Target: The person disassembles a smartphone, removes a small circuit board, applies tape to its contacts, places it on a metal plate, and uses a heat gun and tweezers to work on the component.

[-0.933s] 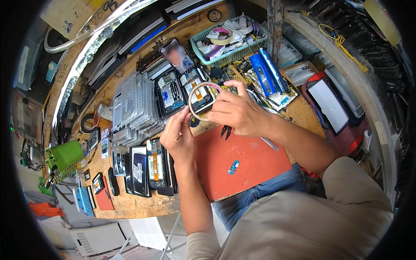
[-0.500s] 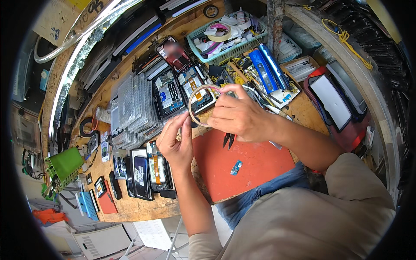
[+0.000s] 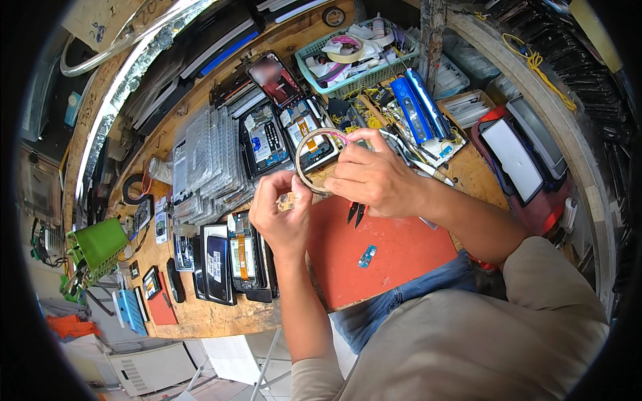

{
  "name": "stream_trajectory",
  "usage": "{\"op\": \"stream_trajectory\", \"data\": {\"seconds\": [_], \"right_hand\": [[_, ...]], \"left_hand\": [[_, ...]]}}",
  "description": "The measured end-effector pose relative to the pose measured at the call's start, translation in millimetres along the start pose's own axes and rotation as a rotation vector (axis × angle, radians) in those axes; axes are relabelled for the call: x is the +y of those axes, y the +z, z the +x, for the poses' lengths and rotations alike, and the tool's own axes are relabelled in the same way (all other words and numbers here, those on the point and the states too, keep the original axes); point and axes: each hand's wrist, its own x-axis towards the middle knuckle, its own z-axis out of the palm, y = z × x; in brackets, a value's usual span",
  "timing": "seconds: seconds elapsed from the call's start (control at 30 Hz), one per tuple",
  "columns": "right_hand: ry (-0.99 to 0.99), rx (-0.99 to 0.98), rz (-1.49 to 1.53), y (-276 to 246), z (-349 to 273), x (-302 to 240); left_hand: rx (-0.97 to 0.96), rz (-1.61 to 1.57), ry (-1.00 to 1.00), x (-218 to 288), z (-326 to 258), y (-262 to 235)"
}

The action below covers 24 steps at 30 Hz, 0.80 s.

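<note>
A cluttered wooden workbench [image 3: 200, 317] is lit by a bright strip light [image 3: 127, 80], with pale floor [image 3: 227, 361] seen below it

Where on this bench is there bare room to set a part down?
The red mat is mostly bare between the small blue board and the tweezers. Elsewhere opened phones, sleeves and tools crowd the wood, up to the green basket.

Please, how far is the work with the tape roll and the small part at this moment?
Done: opened phones lie on the bench, and a small blue board sits loose on the red mat. In hand: the right hand holds a tape roll, the left hand pinches a small board beside it. Left: no tape visibly on that board; tweezers lie unused.
</note>
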Motion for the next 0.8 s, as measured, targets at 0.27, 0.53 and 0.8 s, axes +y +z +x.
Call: {"op": "stream_trajectory", "data": {"seconds": [0.27,0.53,0.8], "right_hand": [[0.020,0.030,-0.025,-2.9,1.2,8.0],[-0.034,0.052,-0.100,4.1,-1.7,6.1],[-0.006,0.017,-0.039,0.7,-0.8,3.1]], "left_hand": [[-0.025,-0.244,-0.116,-2.7,0.5,0.1],[-0.040,-0.011,-0.003,2.0,3.0,-3.7],[-0.001,-0.035,-0.087,5.0,0.9,-0.4]]}}
